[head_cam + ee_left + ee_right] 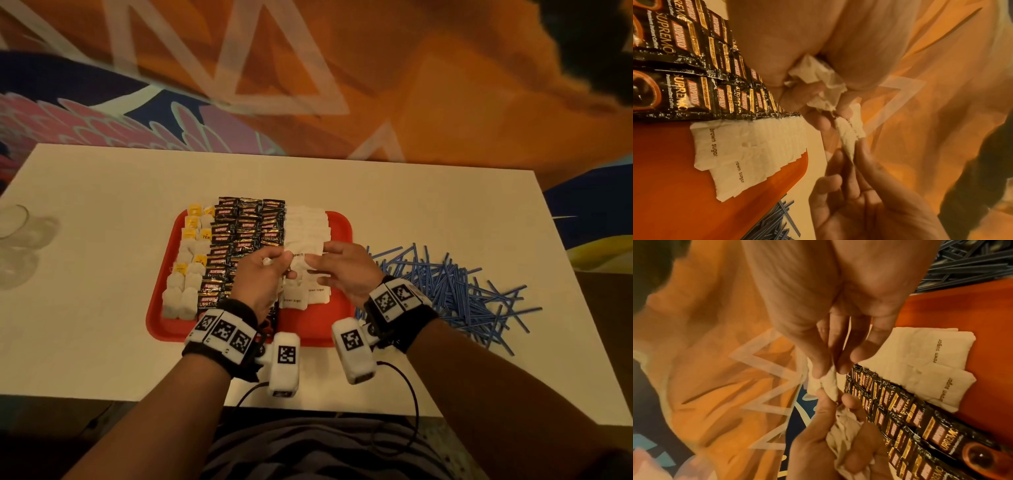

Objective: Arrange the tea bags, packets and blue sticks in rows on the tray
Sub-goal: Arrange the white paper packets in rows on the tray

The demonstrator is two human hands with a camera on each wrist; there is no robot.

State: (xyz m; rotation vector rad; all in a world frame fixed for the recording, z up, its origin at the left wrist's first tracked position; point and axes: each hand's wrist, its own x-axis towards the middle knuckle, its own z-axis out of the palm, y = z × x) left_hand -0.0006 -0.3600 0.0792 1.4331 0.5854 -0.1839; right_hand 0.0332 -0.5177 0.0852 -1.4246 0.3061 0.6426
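Together, the left hand clutches a bunch of white packets while the right hand pinches one sugar packet.

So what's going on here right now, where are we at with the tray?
The left hand grips a bunch of white brown sugar packets, and the right hand pinches one packet from it above the red tray. Tea bags, black coffee packets and a sugar row already lie on the tray. The blue sticks sit piled on the table.
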